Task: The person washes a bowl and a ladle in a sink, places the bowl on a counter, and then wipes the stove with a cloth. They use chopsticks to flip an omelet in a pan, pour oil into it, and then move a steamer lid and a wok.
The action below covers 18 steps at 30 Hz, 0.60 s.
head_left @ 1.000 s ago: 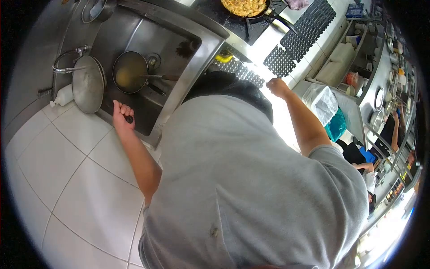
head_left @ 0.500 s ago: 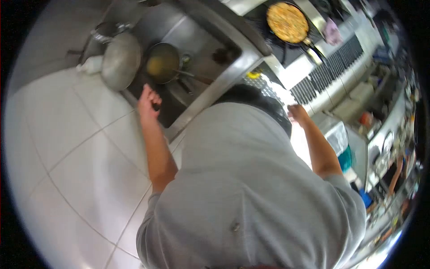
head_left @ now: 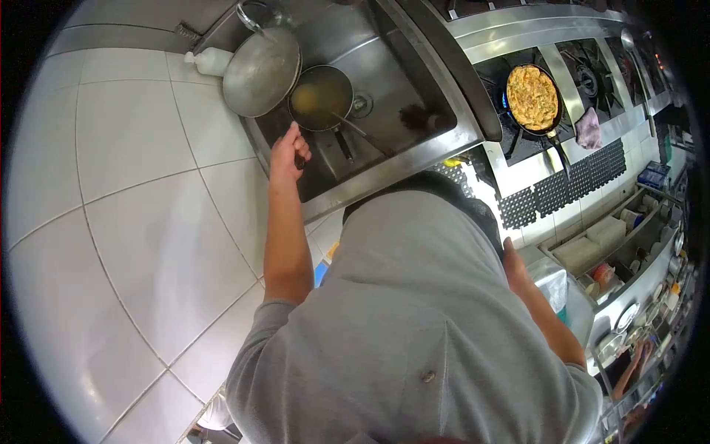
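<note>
My left hand (head_left: pixel 290 154) is over the near left corner of the metal sink (head_left: pixel 399 155), fingers curled round a small black handle whose far end I cannot make out. Just beyond it a pan (head_left: pixel 322 96) with yellowish liquid and a long utensil rests in the sink. A large round metal bowl or pan (head_left: pixel 260 74) leans at the sink's left. My right hand (head_left: pixel 512 259) hangs low beside the body at the right, partly hidden by the grey shirt, and its fingers are not clear.
On the stove, a black pan (head_left: pixel 556 133) holds a browned flat food (head_left: pixel 532 96) over a blue flame. A pinkish cloth (head_left: pixel 589 129) lies at the stove's edge. A white bottle (head_left: pixel 211 61) stands at upper left. Another person's arm (head_left: pixel 629 374) shows at far right.
The view has turned and shifted, so sink and stove sit further right. My right hand has dropped closer to the body. My left hand stays closed by the sink.
</note>
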{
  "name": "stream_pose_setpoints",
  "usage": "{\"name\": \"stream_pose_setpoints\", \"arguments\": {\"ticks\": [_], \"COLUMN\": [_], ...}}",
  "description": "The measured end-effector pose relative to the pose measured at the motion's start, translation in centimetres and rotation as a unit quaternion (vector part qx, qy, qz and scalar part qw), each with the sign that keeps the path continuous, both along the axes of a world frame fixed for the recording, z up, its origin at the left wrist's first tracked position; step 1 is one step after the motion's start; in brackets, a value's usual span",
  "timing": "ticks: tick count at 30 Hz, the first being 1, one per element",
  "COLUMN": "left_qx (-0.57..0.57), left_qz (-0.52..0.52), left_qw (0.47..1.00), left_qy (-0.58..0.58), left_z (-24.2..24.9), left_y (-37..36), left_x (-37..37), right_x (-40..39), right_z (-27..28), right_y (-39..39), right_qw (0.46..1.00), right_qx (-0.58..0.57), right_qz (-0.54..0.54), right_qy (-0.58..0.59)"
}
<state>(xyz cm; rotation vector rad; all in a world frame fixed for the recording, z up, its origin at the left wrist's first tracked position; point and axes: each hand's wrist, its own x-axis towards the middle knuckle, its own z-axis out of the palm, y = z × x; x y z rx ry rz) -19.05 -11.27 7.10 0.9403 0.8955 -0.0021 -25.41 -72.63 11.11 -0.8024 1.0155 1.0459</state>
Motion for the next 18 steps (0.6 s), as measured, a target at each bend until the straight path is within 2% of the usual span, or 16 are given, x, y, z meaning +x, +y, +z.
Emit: {"name": "stream_pose_setpoints", "arguments": {"ticks": [3, 8, 9, 10, 12, 13, 14, 18], "left_qx": [0.009, 0.014, 0.04, 0.014, 0.046, 0.04, 0.022, 0.02], "left_qz": [0.004, -0.006, -0.023, -0.02, -0.007, -0.002, 0.006, 0.015], "left_qw": [1.0, 1.0, 0.999, 1.0, 0.999, 0.999, 1.0, 1.0], "left_qy": [0.002, 0.006, 0.015, -0.002, 0.02, 0.012, 0.008, 0.013], "left_z": [-0.1, -0.3, -0.2, -0.7, -0.2, -0.4, -0.7, 0.0], "left_y": [0.0, -0.2, -0.3, 0.0, -0.6, -0.6, -0.4, -1.0], "left_x": [0.1, 0.1, 0.1, 0.0, 0.3, 0.3, 0.3, 0.5], "right_x": [-0.4, 0.4, 0.3, 0.4, 1.9, 1.5, 1.7, 2.3], "right_z": [0.5, 1.0, 0.1, -0.3, 3.6, 2.8, 3.4, 4.0], "right_y": [0.1, 0.7, 0.4, -0.4, 2.1, 1.5, 2.1, 2.4], "right_qw": [0.995, 0.983, 0.965, 0.94, 0.943, 0.94, 0.956, 0.95], "right_qx": [-0.036, -0.146, -0.185, -0.225, -0.236, -0.236, -0.205, -0.238], "right_qz": [0.066, 0.096, 0.166, 0.236, 0.227, 0.237, 0.193, 0.194], "right_qy": [-0.072, -0.05, -0.077, -0.1, -0.057, -0.07, -0.08, -0.051]}}
